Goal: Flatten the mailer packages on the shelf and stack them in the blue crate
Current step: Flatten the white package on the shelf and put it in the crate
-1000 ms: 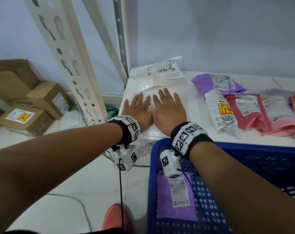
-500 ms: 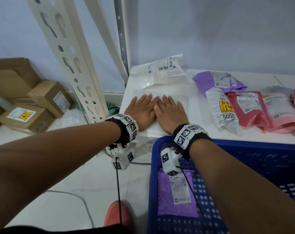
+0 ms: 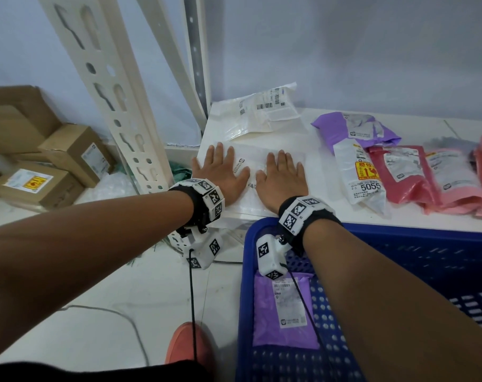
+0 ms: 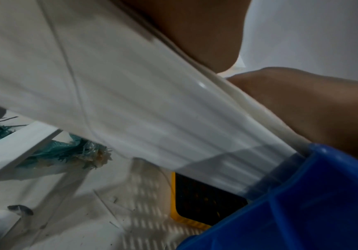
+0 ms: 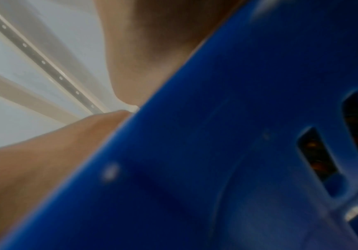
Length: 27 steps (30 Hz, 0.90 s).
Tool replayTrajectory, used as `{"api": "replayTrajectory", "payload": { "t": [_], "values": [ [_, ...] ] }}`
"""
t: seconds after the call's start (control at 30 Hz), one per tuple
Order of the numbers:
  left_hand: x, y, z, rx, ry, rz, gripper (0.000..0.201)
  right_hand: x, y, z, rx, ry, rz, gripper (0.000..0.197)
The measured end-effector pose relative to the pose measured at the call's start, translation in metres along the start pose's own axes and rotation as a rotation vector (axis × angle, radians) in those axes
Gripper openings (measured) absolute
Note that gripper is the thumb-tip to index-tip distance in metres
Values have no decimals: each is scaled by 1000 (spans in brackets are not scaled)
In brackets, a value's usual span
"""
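A white mailer (image 3: 255, 158) lies flat at the front left of the white shelf (image 3: 303, 205). My left hand (image 3: 220, 172) presses on its left part with straight fingers, and my right hand (image 3: 282, 177) presses palm down on its right part. A gap shows between the two hands. The blue crate (image 3: 399, 244) stands just below the shelf's front edge, with a purple mailer (image 3: 284, 312) lying flat on its floor. In the left wrist view the shelf's front edge (image 4: 131, 101) and the crate's corner (image 4: 302, 203) fill the picture; the right wrist view shows mostly the crate's wall (image 5: 237, 152).
More mailers lie on the shelf: a white one (image 3: 264, 111) at the back, a purple one (image 3: 355, 130), one marked 5055 (image 3: 363, 175), then red (image 3: 397, 172) and pink (image 3: 454, 177) ones to the right. Cardboard boxes (image 3: 41, 166) stand on the floor left of the shelf post (image 3: 116, 106).
Both hands were side by side, touching, in the middle of the white mailer; they have slid apart, the left hand to the left and the right hand to the right.
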<state>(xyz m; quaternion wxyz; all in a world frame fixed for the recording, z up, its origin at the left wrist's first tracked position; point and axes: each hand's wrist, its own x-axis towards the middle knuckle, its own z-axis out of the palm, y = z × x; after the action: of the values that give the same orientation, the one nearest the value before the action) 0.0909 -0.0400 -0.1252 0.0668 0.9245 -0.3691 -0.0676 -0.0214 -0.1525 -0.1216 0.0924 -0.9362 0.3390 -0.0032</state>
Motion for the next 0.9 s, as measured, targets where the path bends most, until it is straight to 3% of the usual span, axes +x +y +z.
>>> {"api": "replayTrajectory", "payload": {
  "t": [0.17, 0.9],
  "values": [
    [2, -3, -4, -9, -28, 7, 87, 3, 4, -8, 66, -58, -11, 70],
    [-7, 2, -7, 87, -39, -14, 90, -9, -2, -1, -56, 30, -67, 71]
  ]
}}
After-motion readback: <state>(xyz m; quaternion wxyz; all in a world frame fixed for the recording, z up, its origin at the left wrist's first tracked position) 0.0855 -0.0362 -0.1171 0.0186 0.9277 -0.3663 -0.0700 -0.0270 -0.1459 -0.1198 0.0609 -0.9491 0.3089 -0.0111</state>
